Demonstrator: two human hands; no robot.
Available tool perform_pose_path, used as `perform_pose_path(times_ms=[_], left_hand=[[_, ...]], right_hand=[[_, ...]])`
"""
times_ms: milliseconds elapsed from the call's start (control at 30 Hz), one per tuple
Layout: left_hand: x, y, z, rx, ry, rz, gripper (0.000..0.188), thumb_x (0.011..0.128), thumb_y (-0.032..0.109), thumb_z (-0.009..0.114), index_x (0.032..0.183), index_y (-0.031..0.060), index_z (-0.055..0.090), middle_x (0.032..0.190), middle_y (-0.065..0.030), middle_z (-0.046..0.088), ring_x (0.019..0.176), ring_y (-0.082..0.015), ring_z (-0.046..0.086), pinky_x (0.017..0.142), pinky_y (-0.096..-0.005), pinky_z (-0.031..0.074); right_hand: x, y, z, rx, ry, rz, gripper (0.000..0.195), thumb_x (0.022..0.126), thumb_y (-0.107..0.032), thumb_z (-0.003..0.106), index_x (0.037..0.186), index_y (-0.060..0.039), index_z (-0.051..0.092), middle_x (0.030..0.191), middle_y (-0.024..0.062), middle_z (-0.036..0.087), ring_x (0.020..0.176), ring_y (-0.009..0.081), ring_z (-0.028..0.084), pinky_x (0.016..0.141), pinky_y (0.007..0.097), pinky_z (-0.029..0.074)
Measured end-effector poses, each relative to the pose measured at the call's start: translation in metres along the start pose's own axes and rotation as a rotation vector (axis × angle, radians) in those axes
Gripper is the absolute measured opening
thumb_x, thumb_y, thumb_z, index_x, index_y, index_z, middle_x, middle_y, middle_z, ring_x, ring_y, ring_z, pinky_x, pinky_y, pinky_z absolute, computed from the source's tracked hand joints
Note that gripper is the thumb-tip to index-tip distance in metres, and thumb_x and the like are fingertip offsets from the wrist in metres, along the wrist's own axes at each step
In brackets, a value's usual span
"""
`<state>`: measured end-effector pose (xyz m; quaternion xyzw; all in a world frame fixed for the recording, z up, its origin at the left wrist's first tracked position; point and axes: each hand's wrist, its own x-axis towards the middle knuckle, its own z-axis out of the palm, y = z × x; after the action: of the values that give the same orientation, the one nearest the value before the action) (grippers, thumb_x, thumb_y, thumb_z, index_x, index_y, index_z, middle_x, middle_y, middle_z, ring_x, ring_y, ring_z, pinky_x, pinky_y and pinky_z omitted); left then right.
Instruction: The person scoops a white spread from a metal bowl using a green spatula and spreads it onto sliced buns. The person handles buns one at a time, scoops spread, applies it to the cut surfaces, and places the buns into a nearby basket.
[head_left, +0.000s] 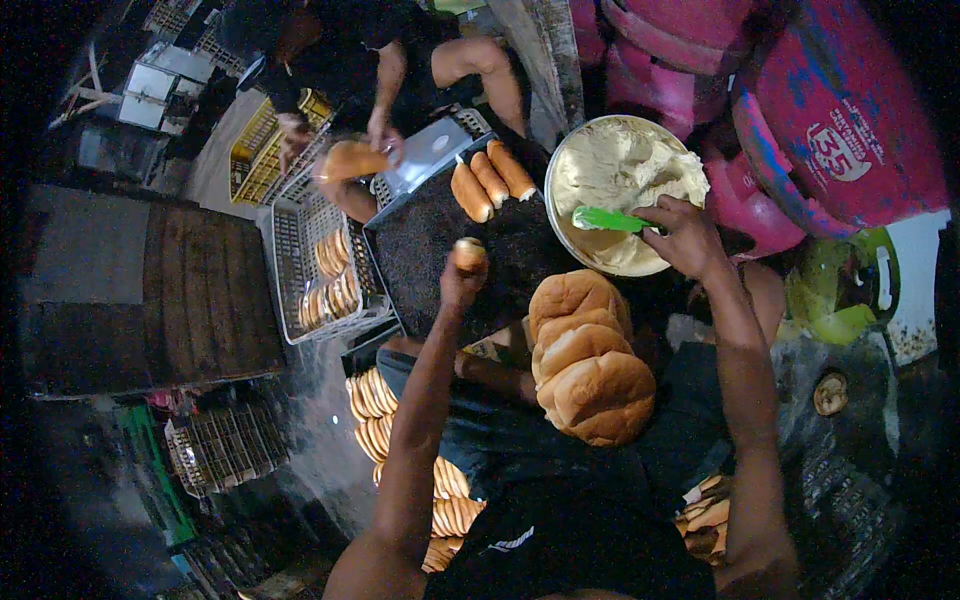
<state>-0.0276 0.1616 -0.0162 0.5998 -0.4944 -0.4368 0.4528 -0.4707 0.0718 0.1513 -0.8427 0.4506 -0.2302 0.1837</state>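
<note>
My left hand (463, 281) grips a small bread roll (470, 253) above a dark board (427, 262); motion blurs the roll. In my right hand (686, 236) is a green spatula (609, 219), its blade over a round tub (552, 196) of pale cream (619, 161). The blade seems to touch the cream, some of which is heaped against the far rim. Three browned long rolls (491, 181) lie side by side on the board's far edge. Nearer to me, a stack of joined bread buns (592, 375) stands at my lap, below the tub.
A co-worker's hand (384, 139) is beside a blurred bread (352, 161) and a metal tray (424, 169). Left, a plastic crate (281, 300) holds rolls (334, 274); more rolls (375, 405) lie by my left arm. Large pink containers (832, 112) crowd the right, near a green container (836, 285).
</note>
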Motion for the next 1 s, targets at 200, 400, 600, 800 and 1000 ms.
perform_pose_path(times_ms=[200, 400, 600, 800, 1000], left_hand=[[0.029, -0.025, 0.079, 1.356, -0.359, -0.106, 0.033, 0.086, 0.019, 0.066, 0.117, 0.0078, 0.058, 0.101, -0.0104, 0.065, 0.092, -0.0281, 0.064, 0.083, -0.0408, 0.052], [0.12, -0.101, -0.116, 0.197, -0.324, -0.448, 0.032, 0.089, 0.026, 0.062, 0.113, 0.0043, 0.062, 0.097, -0.0142, 0.066, 0.089, -0.0306, 0.064, 0.078, -0.0418, 0.051], [0.097, -0.056, -0.033, 0.591, -0.146, -0.043, 0.045, 0.093, 0.025, 0.057, 0.127, -0.0037, 0.05, 0.111, -0.0261, 0.065, 0.106, -0.0382, 0.063, 0.09, -0.0432, 0.05], [-0.107, 0.209, 0.137, 0.473, 0.188, 0.233, 0.055, 0.087, 0.025, 0.07, 0.13, -0.0038, 0.049, 0.132, -0.0253, 0.049, 0.122, -0.0369, 0.048, 0.103, -0.0492, 0.038], [-0.214, 0.219, 0.191, 0.732, -0.226, 0.668, 0.079, 0.08, 0.038, 0.072, 0.144, 0.006, 0.039, 0.15, -0.0218, 0.033, 0.14, -0.0387, 0.03, 0.113, -0.0561, 0.021]], right_hand=[[-0.012, 0.015, -0.007, -0.095, -0.044, 0.05, 0.028, 0.08, -0.017, 0.07, 0.107, -0.0107, 0.07, 0.091, 0.0113, 0.062, 0.085, 0.0324, 0.062, 0.078, 0.0415, 0.051], [0.003, 0.01, -0.004, 0.015, -0.048, 0.087, 0.035, 0.087, -0.033, 0.064, 0.113, -0.0105, 0.067, 0.1, 0.0179, 0.064, 0.098, 0.0384, 0.061, 0.085, 0.0481, 0.049], [-0.008, 0.027, -0.022, -0.18, -0.034, 0.309, 0.025, 0.092, -0.022, 0.056, 0.107, -0.0025, 0.058, 0.092, 0.0232, 0.065, 0.088, 0.0438, 0.061, 0.078, 0.052, 0.048], [-0.017, 0.024, -0.049, -0.347, 0.143, 0.677, 0.027, 0.089, -0.016, 0.051, 0.111, 0.0014, 0.054, 0.103, 0.0278, 0.063, 0.093, 0.0462, 0.063, 0.082, 0.0544, 0.05], [-0.024, 0.048, -0.008, -0.492, -0.067, 0.611, 0.024, 0.087, -0.014, 0.05, 0.099, -0.0002, 0.066, 0.092, 0.0222, 0.068, 0.084, 0.0398, 0.068, 0.076, 0.0526, 0.055]])
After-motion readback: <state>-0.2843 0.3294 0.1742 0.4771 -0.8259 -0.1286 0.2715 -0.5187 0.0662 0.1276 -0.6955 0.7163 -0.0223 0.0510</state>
